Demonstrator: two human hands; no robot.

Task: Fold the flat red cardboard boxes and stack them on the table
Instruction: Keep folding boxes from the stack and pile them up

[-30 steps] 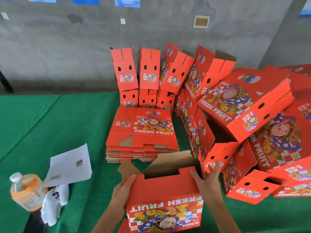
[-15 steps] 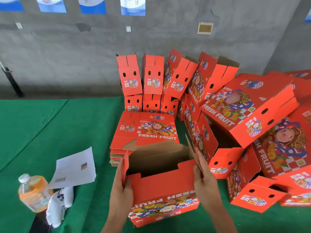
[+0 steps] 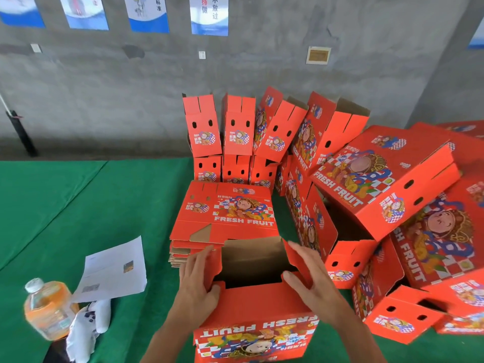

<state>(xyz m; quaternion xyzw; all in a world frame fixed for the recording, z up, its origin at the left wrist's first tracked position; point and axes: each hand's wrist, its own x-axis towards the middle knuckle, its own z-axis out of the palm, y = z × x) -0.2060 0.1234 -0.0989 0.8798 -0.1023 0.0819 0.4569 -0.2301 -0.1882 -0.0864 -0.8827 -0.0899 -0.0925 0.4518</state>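
An opened red "FRESH FRUIT" box (image 3: 256, 305) stands on the green table (image 3: 104, 205) right in front of me, its brown inside showing. My left hand (image 3: 197, 279) presses the box's left end flap with straight fingers, thumb on the near panel. My right hand (image 3: 311, 279) lies flat against the right end flap, which leans inward. Behind the box is a stack of flat red boxes (image 3: 225, 218). Folded boxes (image 3: 379, 174) lie piled on the right.
More folded red boxes (image 3: 238, 127) stand upright in rows against the grey wall at the back. At the near left are an orange drink bottle (image 3: 47, 310), a white sheet of paper (image 3: 115, 271) and a white glove (image 3: 86, 328).
The box has been squared up and turned more upright. Both hands shifted from its upper edge to the end flaps, and the flaps now lean inward.
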